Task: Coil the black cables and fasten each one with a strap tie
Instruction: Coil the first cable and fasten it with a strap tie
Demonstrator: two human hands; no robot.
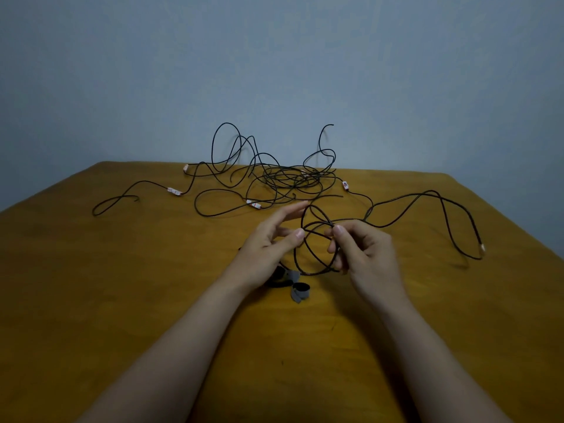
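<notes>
Now right hand (366,248) pinches cable coil (295,257), left hand (268,242) outstretched.

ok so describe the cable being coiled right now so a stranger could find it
On the orange-brown table, look nearer than the tangled pile of black cables, around mid-table. The cable being coiled hangs in round loops pinched by the right hand, its tail trailing off to the right. It's the only cable held in a hand.
</notes>
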